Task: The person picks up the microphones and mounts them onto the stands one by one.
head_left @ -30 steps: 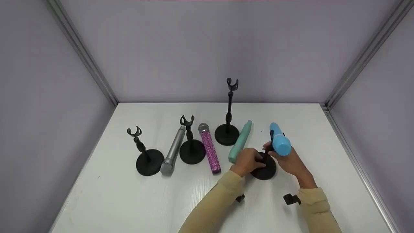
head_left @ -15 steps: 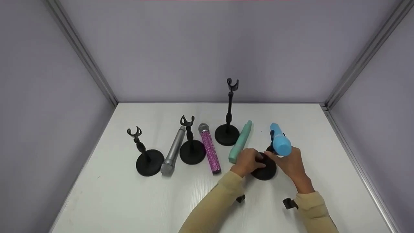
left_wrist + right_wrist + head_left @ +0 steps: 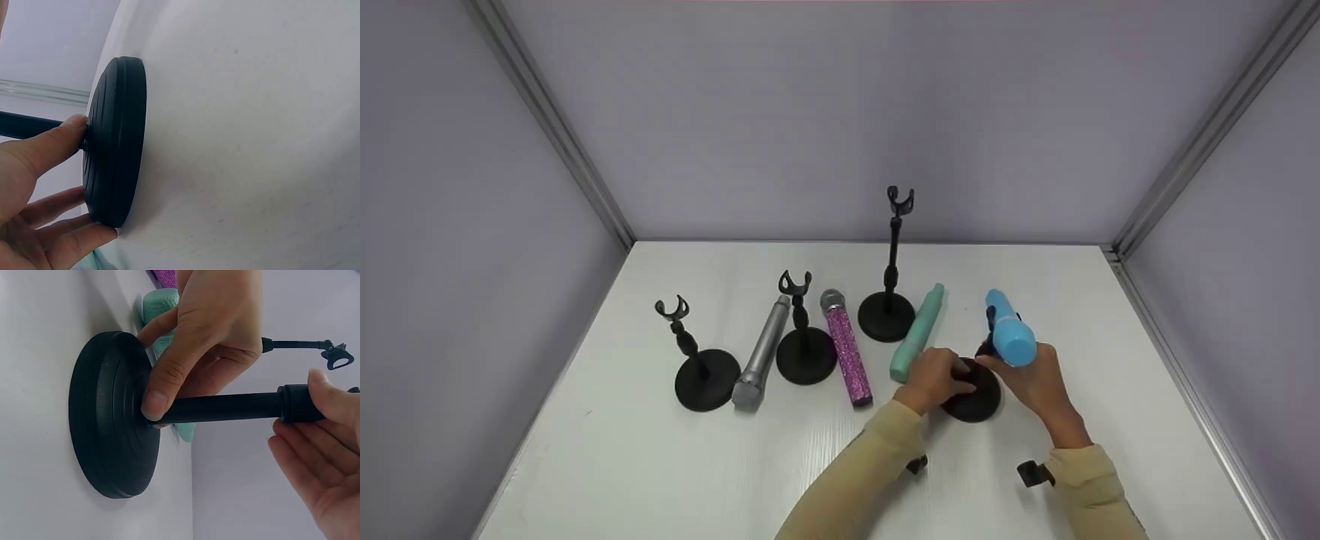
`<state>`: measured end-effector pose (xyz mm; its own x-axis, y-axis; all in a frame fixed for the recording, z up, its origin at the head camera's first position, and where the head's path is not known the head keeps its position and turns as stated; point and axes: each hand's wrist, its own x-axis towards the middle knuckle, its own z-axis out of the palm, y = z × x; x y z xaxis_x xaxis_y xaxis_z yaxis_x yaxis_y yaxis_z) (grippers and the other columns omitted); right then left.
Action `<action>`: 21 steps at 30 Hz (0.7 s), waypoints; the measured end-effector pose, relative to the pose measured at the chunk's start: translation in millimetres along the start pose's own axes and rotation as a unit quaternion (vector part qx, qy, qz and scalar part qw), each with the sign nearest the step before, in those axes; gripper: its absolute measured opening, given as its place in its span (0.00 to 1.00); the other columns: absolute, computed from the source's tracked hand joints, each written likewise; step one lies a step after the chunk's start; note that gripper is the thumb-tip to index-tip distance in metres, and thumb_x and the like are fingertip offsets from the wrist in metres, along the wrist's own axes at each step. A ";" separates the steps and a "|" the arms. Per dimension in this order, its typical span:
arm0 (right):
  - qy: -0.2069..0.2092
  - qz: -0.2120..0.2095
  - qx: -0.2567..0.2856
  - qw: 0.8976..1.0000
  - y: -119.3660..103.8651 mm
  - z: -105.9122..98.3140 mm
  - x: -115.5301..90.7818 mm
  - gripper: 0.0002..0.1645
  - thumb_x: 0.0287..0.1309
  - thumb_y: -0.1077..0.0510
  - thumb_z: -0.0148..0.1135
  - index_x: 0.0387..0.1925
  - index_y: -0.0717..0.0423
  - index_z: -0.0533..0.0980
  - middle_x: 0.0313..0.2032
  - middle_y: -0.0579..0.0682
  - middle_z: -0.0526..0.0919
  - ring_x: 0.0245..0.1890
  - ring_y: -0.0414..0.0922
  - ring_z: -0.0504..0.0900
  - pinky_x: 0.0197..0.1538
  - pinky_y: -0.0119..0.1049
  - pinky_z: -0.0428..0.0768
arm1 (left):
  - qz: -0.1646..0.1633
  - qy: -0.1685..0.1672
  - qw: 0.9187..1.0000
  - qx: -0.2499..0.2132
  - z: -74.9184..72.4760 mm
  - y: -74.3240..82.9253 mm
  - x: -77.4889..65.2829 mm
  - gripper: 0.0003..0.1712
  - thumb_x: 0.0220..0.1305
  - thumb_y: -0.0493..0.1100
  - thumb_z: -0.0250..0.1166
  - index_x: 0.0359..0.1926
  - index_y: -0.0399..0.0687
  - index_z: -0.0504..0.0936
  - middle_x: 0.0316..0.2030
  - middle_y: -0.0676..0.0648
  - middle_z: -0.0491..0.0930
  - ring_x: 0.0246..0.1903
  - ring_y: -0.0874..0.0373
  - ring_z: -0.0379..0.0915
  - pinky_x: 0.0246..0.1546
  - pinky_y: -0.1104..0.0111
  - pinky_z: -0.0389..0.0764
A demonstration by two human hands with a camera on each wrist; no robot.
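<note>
Right hand: thumb and fingers pinched on the collar of a black stand. Left hand grips it low, at the pole's foot. Stand upright on the white table; blue microphone in its clip (tilted, I note). Left of it: teal microphone, glittery pink one, silver one, three more stands.
</note>
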<state>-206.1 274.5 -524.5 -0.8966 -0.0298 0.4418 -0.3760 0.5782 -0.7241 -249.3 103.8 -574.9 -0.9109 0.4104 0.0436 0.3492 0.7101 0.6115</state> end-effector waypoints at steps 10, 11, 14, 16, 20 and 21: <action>-0.046 0.024 0.012 0.999 -1.3 -4.1 0.5 0.19 0.51 0.69 0.76 0.44 0.72 0.80 0.37 0.64 0.89 0.38 0.45 0.87 0.48 0.15 0.75 | -0.008 -0.002 1.000 -0.001 -0.9 1.1 -0.6 0.16 0.58 0.52 0.78 0.47 0.55 0.92 0.45 0.56 0.91 0.49 0.63 0.84 0.52 0.73 0.82; -0.052 0.026 0.012 0.998 -1.3 -4.5 0.5 0.18 0.53 0.69 0.75 0.45 0.72 0.80 0.38 0.64 0.89 0.39 0.45 0.88 0.48 0.16 0.76 | -0.008 -0.001 1.000 0.000 -1.0 1.3 -0.7 0.16 0.58 0.52 0.78 0.47 0.55 0.92 0.45 0.56 0.91 0.49 0.63 0.84 0.52 0.73 0.82; -0.065 0.021 0.020 0.997 -0.2 -4.7 0.4 0.17 0.55 0.70 0.73 0.47 0.70 0.81 0.41 0.63 0.89 0.43 0.39 0.88 0.51 0.16 0.76 | -0.008 -0.001 1.000 0.001 -1.2 1.5 -0.8 0.16 0.58 0.52 0.78 0.46 0.55 0.92 0.44 0.56 0.91 0.48 0.64 0.84 0.51 0.74 0.82; -0.077 0.013 0.037 0.996 0.9 -4.7 0.8 0.16 0.57 0.71 0.71 0.49 0.69 0.81 0.43 0.62 0.89 0.46 0.35 0.87 0.53 0.16 0.76 | -0.009 0.000 1.000 0.004 -1.1 1.4 -0.7 0.16 0.58 0.52 0.78 0.46 0.55 0.92 0.44 0.57 0.91 0.48 0.64 0.84 0.51 0.74 0.82; -0.100 -0.001 0.075 0.992 2.5 -5.8 1.6 0.16 0.61 0.72 0.68 0.51 0.64 0.81 0.46 0.48 0.89 0.51 0.29 0.85 0.57 0.18 0.77 | -0.013 -0.001 1.000 0.006 -0.8 1.5 -0.3 0.15 0.58 0.52 0.78 0.46 0.55 0.92 0.43 0.57 0.91 0.48 0.64 0.84 0.50 0.74 0.82; -0.104 -0.004 0.083 0.991 2.9 -6.2 1.6 0.16 0.61 0.72 0.67 0.51 0.62 0.81 0.46 0.43 0.89 0.52 0.27 0.84 0.58 0.18 0.77 | -0.014 -0.002 1.000 0.009 -0.7 1.5 -0.3 0.15 0.58 0.53 0.78 0.46 0.56 0.92 0.43 0.57 0.91 0.48 0.64 0.84 0.50 0.74 0.82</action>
<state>-207.2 281.2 -522.6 -0.9155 -0.2113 0.3422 -0.4017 0.4359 -0.8054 -248.7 104.4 -573.4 -0.9195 0.3924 0.0231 0.3270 0.7311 0.5988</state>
